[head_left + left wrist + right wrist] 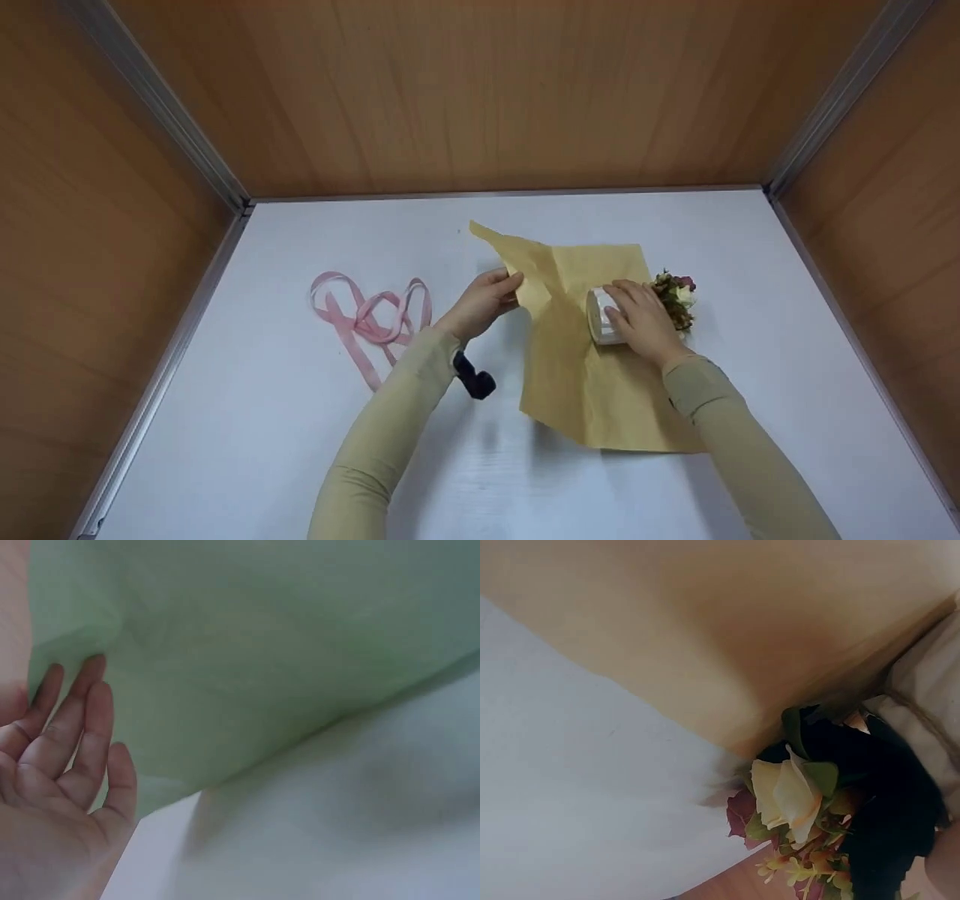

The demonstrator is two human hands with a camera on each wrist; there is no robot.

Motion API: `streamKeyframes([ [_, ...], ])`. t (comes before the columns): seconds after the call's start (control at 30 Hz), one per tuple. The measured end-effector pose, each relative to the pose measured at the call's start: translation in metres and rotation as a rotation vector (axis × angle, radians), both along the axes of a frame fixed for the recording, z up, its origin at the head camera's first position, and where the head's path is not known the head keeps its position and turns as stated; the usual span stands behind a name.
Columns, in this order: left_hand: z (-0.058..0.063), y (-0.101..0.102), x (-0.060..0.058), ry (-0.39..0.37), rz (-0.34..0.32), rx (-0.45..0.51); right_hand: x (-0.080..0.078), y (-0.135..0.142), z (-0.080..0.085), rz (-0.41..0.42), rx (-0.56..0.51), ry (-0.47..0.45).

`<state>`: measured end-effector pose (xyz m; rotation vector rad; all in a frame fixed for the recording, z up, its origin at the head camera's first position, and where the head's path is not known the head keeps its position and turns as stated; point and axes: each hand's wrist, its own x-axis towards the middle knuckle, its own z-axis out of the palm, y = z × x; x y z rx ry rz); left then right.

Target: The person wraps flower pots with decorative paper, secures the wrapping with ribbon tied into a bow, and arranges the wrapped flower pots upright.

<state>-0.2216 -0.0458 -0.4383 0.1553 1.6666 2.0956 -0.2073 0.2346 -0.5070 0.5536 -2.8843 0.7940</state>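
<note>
A sheet of brown wrapping paper (559,330) lies on the table, creased, with its left side lifted. My left hand (484,300) pinches that left edge, thumb on top and fingers underneath. In the left wrist view the fingers (97,720) reach against the underside of the paper (247,675), which looks greenish there. A white flower pot (606,319) lies on its side on the paper, base toward the left. My right hand (645,319) grips it from above. Its flowers (679,296) point right, past the paper; the right wrist view shows a cream rose (787,791) and darker red blooms.
A loose tangle of pink ribbon (367,319) lies on the white table (247,420), left of my left hand. A black wrist camera (476,379) hangs from my left wrist. Wooden panels (480,97) enclose the back and both sides.
</note>
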Motion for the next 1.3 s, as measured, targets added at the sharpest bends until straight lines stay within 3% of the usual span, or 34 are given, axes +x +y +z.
streamKeyframes([
  [0.3,-0.008,0.049,0.002,-0.067,0.034,0.276,-0.002,0.000,0.009,-0.048,-0.211,-0.157],
  [0.5,-0.013,0.074,0.001,-0.133,0.027,0.448,-0.002,0.004,0.021,-0.125,-0.572,-0.393],
  [0.6,-0.015,0.081,0.002,-0.129,0.024,0.506,-0.003,0.008,0.024,-0.117,-0.743,-0.450],
  [0.8,-0.017,0.095,0.006,-0.095,-0.017,0.507,-0.006,0.015,0.024,-0.043,-1.027,-0.458],
  [1.3,-0.037,0.119,0.007,-0.117,-0.033,0.471,-0.007,0.020,0.024,-0.021,-1.240,-0.498],
])
